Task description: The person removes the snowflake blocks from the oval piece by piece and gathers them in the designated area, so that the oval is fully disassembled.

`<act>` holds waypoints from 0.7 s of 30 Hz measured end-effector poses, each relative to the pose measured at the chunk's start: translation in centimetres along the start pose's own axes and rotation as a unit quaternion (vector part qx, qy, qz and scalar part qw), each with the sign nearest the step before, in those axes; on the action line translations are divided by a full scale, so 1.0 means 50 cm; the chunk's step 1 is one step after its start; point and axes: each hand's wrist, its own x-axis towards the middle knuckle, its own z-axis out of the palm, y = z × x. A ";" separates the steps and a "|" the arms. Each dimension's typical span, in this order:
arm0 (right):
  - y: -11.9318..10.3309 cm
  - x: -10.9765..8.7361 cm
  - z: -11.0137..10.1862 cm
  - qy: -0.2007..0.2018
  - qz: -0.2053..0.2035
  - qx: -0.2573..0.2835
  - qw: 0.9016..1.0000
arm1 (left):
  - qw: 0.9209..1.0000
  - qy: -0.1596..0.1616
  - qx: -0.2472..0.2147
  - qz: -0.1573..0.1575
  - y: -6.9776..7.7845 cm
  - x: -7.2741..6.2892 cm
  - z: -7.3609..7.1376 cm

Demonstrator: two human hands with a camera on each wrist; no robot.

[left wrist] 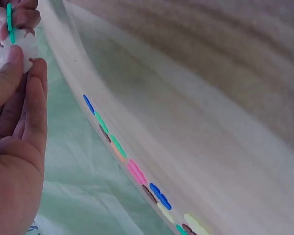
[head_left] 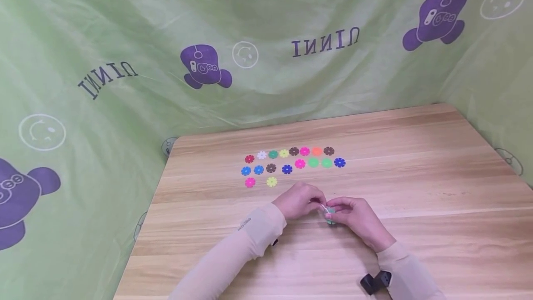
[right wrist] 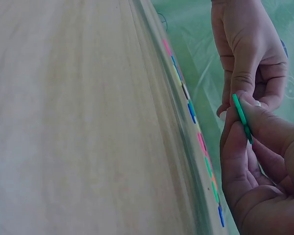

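My left hand (head_left: 299, 200) pinches a white notched snowflake disc (left wrist: 29, 46) between thumb and fingers. Opposite it, my right hand (head_left: 361, 220) grips a green snowflake disc (right wrist: 241, 113), seen edge-on in both wrist views. The two discs meet at an angle above the table. Whether their slots are interlocked I cannot tell, as fingertips cover much of the join. Beyond the hands lie loose snowflake discs in rows, among them a yellow disc (head_left: 271, 181), a pink disc (head_left: 250, 182) and a dark blue disc (head_left: 339, 162).
A wood-grain table (head_left: 416, 165) carries everything. More discs stand in the far rows, such as a red disc (head_left: 249, 159) and an orange disc (head_left: 317, 151). A green printed curtain (head_left: 266, 91) hangs behind the table and at its sides.
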 end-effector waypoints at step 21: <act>-0.029 -0.006 0.013 -0.018 -0.007 -0.076 0.997 | 0.999 -0.025 -0.013 0.046 -0.024 -0.005 -0.008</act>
